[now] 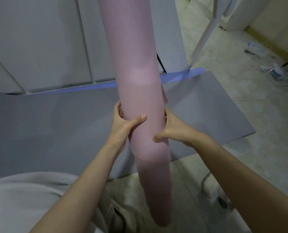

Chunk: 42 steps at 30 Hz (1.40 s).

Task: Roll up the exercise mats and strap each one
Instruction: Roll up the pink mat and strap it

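- Pink mat is rolled into a long, smooth foam tube, standing roughly upright in front of me with its bottom end down by my leg.
- Left hand wraps its left side, thumb flat across the front, fingers curled round the back.
- Right hand clamps the other side, thumb digging in — leaves a soft dent.
- Grey mat lies flat and unrolled on the pale speckled floor behind it — blue edge showing by the white cabinets.

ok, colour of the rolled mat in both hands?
Pink rolled mat, plain; seen in the head view, the only one.
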Available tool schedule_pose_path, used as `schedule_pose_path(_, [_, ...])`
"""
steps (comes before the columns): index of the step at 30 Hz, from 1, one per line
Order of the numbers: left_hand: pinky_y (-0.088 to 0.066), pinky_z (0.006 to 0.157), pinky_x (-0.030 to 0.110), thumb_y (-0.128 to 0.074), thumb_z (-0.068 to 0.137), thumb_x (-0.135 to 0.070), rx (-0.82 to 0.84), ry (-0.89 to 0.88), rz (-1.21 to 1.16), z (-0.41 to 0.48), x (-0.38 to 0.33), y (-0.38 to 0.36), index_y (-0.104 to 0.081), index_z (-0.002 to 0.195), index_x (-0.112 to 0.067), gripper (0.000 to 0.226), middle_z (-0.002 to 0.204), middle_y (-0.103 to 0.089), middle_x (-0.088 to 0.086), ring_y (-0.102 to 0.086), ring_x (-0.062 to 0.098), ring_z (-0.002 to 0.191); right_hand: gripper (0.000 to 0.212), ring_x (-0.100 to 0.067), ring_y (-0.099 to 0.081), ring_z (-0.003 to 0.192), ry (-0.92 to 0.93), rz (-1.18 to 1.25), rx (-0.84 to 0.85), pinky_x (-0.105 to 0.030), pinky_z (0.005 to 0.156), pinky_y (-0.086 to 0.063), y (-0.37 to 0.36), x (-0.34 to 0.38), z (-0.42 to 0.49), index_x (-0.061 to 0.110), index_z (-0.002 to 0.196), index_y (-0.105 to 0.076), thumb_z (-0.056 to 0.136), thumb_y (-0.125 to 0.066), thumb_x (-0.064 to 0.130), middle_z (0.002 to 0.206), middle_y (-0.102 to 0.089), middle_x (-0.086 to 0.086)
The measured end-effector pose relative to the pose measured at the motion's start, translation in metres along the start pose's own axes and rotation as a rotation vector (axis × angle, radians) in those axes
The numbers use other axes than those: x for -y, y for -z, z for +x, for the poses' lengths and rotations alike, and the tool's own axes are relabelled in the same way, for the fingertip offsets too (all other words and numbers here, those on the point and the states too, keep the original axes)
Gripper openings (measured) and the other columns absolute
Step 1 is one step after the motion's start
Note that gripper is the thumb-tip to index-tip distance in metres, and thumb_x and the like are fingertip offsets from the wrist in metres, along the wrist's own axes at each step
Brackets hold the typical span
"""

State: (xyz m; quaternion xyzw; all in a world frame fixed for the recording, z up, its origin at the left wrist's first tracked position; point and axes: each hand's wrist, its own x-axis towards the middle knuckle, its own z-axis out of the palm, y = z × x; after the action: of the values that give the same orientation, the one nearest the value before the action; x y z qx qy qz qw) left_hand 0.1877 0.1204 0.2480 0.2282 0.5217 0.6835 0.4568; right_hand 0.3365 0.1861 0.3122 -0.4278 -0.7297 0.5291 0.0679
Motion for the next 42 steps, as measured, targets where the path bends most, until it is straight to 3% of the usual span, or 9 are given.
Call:
schedule_pose_path(7, [-0.048, 0.084, 0.012, -0.085, 0.038, -0.035, 0.131, -0.083, 0.146, -0.004, -0.009, 0.001, -0.030, 0.137, -0.022, 0.114, 0.130, -0.048, -0.008, -0.053, -0.007, 0.111, 0.098, -0.012, -0.053, 0.117, 0.060, 0.109, -0.143, -0.032, 0.097, -0.048, 0.005, 0.013, 0.010, 0.013, 0.141, -0.027, 0.063, -0.082, -0.005, 0.133, -0.050, 0.000])
schedule_pose_path(13, [-0.051, 0.085, 0.026, -0.084, 0.033, -0.067, 0.209, -0.030, 0.079, -0.011, -0.020, -0.002, -0.030, 0.133, -0.030, 0.119, 0.122, -0.049, -0.005, -0.057, 0.004, 0.107, 0.082, 0.002, -0.065, 0.095, 0.070, 0.148, -0.181, -0.016, 0.075, -0.054, 0.014, 0.015, 0.002, 0.018, 0.124, -0.048, 0.054, -0.090, 0.026, 0.115, -0.063, 0.007])
schedule_pose_path(17, [-0.048, 0.085, 0.034, -0.077, 0.032, -0.076, 0.130, -0.004, 0.066, -0.009, -0.030, -0.004, -0.033, 0.123, -0.037, 0.109, 0.118, -0.051, 0.003, -0.056, 0.013, 0.106, 0.102, -0.006, -0.065, 0.101, 0.066, 0.112, -0.211, -0.030, 0.086, -0.056, 0.013, 0.015, 0.005, 0.013, 0.128, -0.048, 0.040, -0.090, 0.043, 0.119, -0.064, 0.004])
schedule_pose_path(21, [-0.045, 0.101, 0.032, -0.081, 0.044, -0.069, 0.154, -0.103, 0.067, -0.004, -0.055, -0.001, -0.030, 0.142, -0.023, 0.120, 0.135, -0.052, -0.004, -0.054, 0.009, 0.120, 0.080, 0.001, -0.063, 0.101, 0.161, 0.080, -0.156, -0.020, 0.084, -0.053, 0.007, 0.022, 0.009, 0.021, 0.122, -0.049, 0.055, -0.092, 0.016, 0.117, -0.063, 0.005])
schedule_pose_path(27, [-0.042, 0.103, 0.042, -0.076, 0.054, -0.071, 0.236, -0.103, 0.084, 0.007, -0.094, 0.017, -0.033, 0.143, -0.022, 0.110, 0.140, -0.051, -0.002, -0.050, 0.017, 0.128, 0.108, -0.001, -0.055, 0.114, 0.210, -0.041, -0.045, -0.031, 0.097, -0.049, 0.012, 0.044, 0.019, 0.021, 0.138, -0.033, 0.049, -0.093, 0.032, 0.128, -0.053, 0.013])
schedule_pose_path(32, [-0.054, 0.086, 0.036, -0.079, 0.043, -0.073, 0.227, -0.073, 0.076, 0.006, -0.107, 0.021, -0.033, 0.140, -0.028, 0.116, 0.134, -0.057, -0.004, -0.057, 0.016, 0.119, 0.091, 0.001, -0.054, 0.111, 0.251, -0.109, 0.072, -0.019, 0.088, -0.047, 0.023, 0.076, 0.019, 0.025, 0.131, -0.038, 0.057, -0.091, 0.020, 0.124, -0.053, 0.015])
schedule_pose_path(34, [-0.056, 0.084, 0.039, -0.082, 0.042, -0.069, 0.218, -0.075, 0.057, 0.004, -0.109, 0.019, -0.033, 0.140, -0.027, 0.117, 0.135, -0.056, 0.000, -0.057, 0.021, 0.119, 0.085, -0.001, -0.055, 0.113, 0.316, -0.099, 0.012, -0.024, 0.092, -0.047, 0.024, 0.092, 0.018, 0.026, 0.129, -0.043, 0.057, -0.090, 0.031, 0.124, -0.056, 0.014])
schedule_pose_path(38, [-0.055, 0.074, 0.037, -0.086, 0.040, -0.063, 0.204, -0.056, 0.033, 0.000, -0.104, 0.013, -0.034, 0.139, -0.025, 0.118, 0.135, -0.055, 0.004, -0.055, 0.027, 0.121, 0.118, -0.014, -0.027, 0.126, 0.376, -0.341, -0.314, -0.031, 0.110, -0.029, 0.019, 0.116, 0.015, 0.024, 0.141, -0.030, 0.044, -0.085, 0.061, 0.130, -0.038, 0.001])
schedule_pose_path(42, [-0.054, 0.080, 0.041, -0.088, 0.040, -0.059, 0.177, -0.074, 0.025, -0.002, -0.106, 0.016, -0.039, 0.137, -0.019, 0.115, 0.130, -0.059, 0.006, -0.058, 0.026, 0.117, 0.129, -0.016, -0.038, 0.127, 0.375, -0.376, -0.412, -0.037, 0.105, -0.039, 0.016, 0.123, 0.006, 0.017, 0.144, -0.028, 0.035, -0.079, 0.066, 0.136, -0.041, -0.001])
